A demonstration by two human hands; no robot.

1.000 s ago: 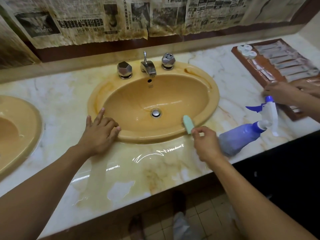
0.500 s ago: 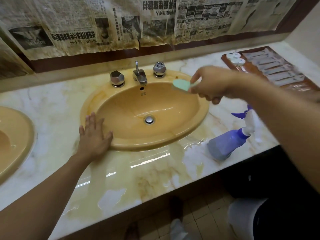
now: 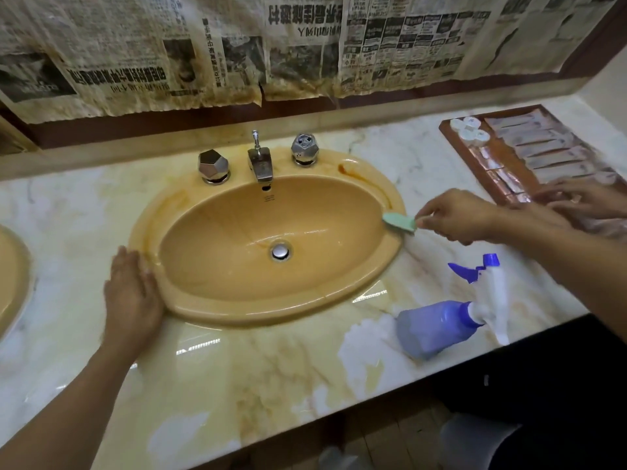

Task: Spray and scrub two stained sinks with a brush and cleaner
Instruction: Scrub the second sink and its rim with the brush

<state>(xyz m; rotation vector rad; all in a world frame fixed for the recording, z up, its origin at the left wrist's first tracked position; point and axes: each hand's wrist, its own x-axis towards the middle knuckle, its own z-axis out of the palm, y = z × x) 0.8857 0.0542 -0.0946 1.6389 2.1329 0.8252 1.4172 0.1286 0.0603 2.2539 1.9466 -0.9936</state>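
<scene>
An orange oval sink [image 3: 210,212] with brown stains on its rim sits in the marble counter [image 3: 258,374]. My right hand [image 3: 458,217] grips a small green brush [image 3: 398,223], whose head touches the sink's right rim. My left hand [image 3: 130,293] rests flat on the counter against the sink's left rim. A blue spray bottle [image 3: 437,322] with a white trigger lies on its side at the front right. A second orange sink [image 3: 13,276] shows at the left edge.
A chrome tap [image 3: 260,162] and two faceted knobs stand behind the basin. A brown tray [image 3: 475,164] of sachets and small white caps sits at the back right, with another person's hand [image 3: 587,198] on it. Stained newspaper covers the wall.
My right hand has carried the brush from above the back of the sink down to the right rim. My left hand has stayed at the left rim. Another person's hand has come back into view.
</scene>
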